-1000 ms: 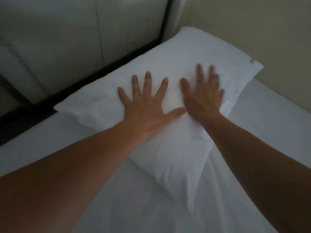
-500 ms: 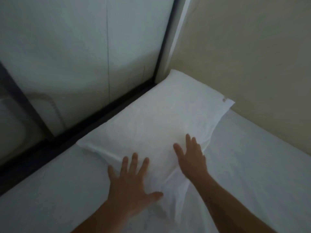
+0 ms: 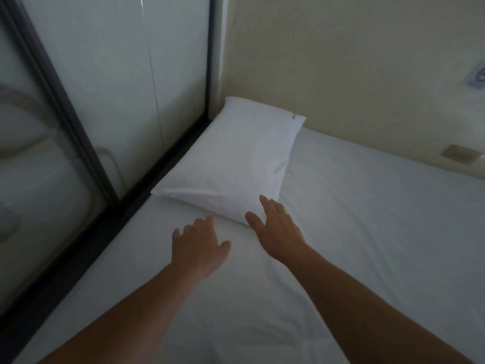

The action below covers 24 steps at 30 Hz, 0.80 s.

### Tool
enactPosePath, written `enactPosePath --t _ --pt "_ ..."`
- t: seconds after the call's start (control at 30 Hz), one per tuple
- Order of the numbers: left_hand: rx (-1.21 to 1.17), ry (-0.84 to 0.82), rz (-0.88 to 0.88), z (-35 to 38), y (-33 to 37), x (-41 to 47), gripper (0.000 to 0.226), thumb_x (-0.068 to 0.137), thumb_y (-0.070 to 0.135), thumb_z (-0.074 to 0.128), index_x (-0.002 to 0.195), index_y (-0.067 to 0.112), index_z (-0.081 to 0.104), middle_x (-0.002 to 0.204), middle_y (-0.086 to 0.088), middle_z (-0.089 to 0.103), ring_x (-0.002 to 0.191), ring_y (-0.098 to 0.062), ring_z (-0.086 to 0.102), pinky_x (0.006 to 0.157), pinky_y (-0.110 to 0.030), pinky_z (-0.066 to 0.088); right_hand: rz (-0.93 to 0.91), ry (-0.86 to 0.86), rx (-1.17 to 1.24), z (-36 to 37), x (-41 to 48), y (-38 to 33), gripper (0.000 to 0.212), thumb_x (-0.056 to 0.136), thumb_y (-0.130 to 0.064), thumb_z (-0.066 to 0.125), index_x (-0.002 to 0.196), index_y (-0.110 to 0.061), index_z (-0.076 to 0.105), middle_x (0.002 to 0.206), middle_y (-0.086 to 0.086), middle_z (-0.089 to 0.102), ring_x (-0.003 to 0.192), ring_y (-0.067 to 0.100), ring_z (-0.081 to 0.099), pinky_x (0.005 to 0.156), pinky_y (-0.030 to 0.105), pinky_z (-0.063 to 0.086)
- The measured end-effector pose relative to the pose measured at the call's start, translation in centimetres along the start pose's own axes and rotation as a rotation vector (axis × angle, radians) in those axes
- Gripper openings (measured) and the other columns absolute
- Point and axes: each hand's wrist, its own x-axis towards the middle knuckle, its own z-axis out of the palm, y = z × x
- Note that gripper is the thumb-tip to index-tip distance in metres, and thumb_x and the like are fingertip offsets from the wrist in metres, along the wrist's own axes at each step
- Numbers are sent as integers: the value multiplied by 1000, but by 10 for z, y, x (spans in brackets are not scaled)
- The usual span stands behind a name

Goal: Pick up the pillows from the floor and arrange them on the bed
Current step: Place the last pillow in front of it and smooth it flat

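Observation:
A white pillow (image 3: 236, 158) lies flat on the bed (image 3: 367, 232) in the far left corner, against the dark frame and the cream wall. My left hand (image 3: 198, 245) hovers palm down over the white sheet just short of the pillow's near edge, fingers slightly curled and holding nothing. My right hand (image 3: 277, 227) is open with fingers spread, its fingertips at the pillow's near right corner. No other pillow is in view.
Frosted glass panels (image 3: 118, 88) in a dark frame (image 3: 86, 232) run along the bed's left side. A cream wall (image 3: 354, 61) stands behind the bed, with a wall fitting (image 3: 456, 153) and a socket plate (image 3: 477, 80) at the right.
Both hands have slid back off the top of the pillow toward me, to its near edge. The view has pulled back and up, showing more of the bed and wall.

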Motion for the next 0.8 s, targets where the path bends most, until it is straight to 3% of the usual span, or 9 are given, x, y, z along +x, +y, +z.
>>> enactPosePath --t 0.13,0.23,0.33,0.5,0.6,0.67,0.8 --pt "-50 -78 3 14 -2 -67 58 82 49 53 132 22 41 129 -7 54 115 -28 51 98 -44 40 73 -41 -41 -8 -75 49 67 90 -59 40 145 -27 21 154 7 25 136 30 31 110 47 27" --pt "-51 -205 141 71 16 -135 62 77 59 52 131 31 40 131 -2 54 119 -24 49 100 -42 38 201 -37 -97 -8 -129 119 71 87 -62 42 145 -26 21 154 9 23 135 34 30 109 49 27" --pt "43 -410 253 137 43 -188 94 62 81 50 141 39 22 148 1 36 134 -24 34 112 -51 21 386 30 -166 -16 -184 201 78 81 -70 41 144 -28 21 153 10 23 133 38 31 106 55 30" --pt "239 -539 207 200 65 -222 141 32 95 50 144 38 -12 160 0 -7 145 -30 -6 111 -65 5 653 35 -153 -26 -268 314 111 52 -93 35 142 -31 18 153 11 17 135 42 22 103 64 27" --pt "273 -510 189 224 65 -232 147 24 97 47 143 38 -16 160 0 -8 144 -30 -7 108 -69 8 637 -24 -121 -2 -295 345 127 38 -101 30 144 -34 11 157 6 9 140 38 10 107 65 19" --pt "277 -445 194 239 66 -233 142 30 96 47 142 39 -20 160 -1 -5 144 -31 -5 107 -70 9 562 -107 -41 8 -295 353 133 36 -101 33 147 -33 7 158 8 5 142 35 6 113 58 14" --pt "324 -250 297 262 83 -239 121 54 85 54 142 40 -15 160 -5 -2 143 -36 -3 105 -72 7 375 -220 152 10 -304 381 131 44 -82 64 149 -27 9 159 7 7 143 22 11 117 42 13"
